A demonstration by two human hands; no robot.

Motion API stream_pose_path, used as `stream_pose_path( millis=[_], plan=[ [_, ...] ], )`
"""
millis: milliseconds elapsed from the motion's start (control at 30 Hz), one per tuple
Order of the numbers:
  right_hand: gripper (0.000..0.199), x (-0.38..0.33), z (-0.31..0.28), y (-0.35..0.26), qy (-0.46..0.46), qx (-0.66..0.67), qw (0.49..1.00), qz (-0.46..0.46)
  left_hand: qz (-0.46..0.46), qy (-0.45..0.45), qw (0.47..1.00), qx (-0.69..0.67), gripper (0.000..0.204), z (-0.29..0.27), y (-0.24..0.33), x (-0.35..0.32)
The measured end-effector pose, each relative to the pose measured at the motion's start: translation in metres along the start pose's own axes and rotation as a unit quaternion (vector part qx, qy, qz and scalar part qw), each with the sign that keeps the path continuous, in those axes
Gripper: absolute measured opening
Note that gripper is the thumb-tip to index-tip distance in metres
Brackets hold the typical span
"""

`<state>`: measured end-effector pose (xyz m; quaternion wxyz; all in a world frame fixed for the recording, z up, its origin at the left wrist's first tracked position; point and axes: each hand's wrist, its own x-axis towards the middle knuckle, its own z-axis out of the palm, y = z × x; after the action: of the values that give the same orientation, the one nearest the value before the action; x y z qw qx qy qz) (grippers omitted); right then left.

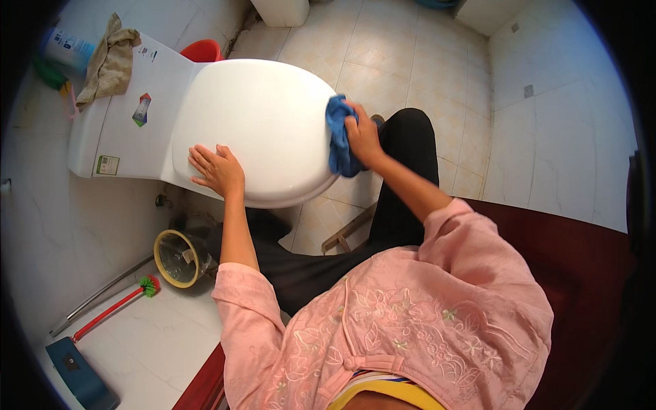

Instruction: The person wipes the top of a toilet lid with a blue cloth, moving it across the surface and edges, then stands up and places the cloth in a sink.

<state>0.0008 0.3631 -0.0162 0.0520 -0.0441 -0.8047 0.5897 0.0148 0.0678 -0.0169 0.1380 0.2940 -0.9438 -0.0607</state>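
Observation:
A white toilet with its lid [266, 123] down stretches from the left wall toward the middle of the view. My left hand [217, 169] lies flat on the lid near its hinge side, fingers stretched out, holding nothing. At the lid's rounded front edge my right hand [362, 137] grips a blue cloth [338, 140] and presses it against the rim. Part of the cloth hangs below the edge. On the tank [123, 113] a crumpled beige cloth [113, 65] is draped beside a blue and white container [65, 51].
Below the toilet stands a waste bin with a yellow rim [161, 258]. Near it are a red-handled toilet brush [113, 311] and a dark teal box [78, 372]. A red bucket [202, 50] shows behind the toilet. White tiled walls [553, 130] enclose the room.

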Motion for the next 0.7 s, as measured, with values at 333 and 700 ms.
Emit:
stream_pose_path(
  millis=[333,700],
  plan=[
    [0.039,0.055,0.012,-0.001,0.006,-0.074,0.997,0.033,0.009,0.021,1.000,0.013,0.059,0.007,0.000,0.002],
    [0.040,-0.031,0.023,-0.033,-0.111,-0.218,0.924,-0.293,0.013,0.056,0.998,0.038,0.058,0.011,0.000,0.005]
  ],
)
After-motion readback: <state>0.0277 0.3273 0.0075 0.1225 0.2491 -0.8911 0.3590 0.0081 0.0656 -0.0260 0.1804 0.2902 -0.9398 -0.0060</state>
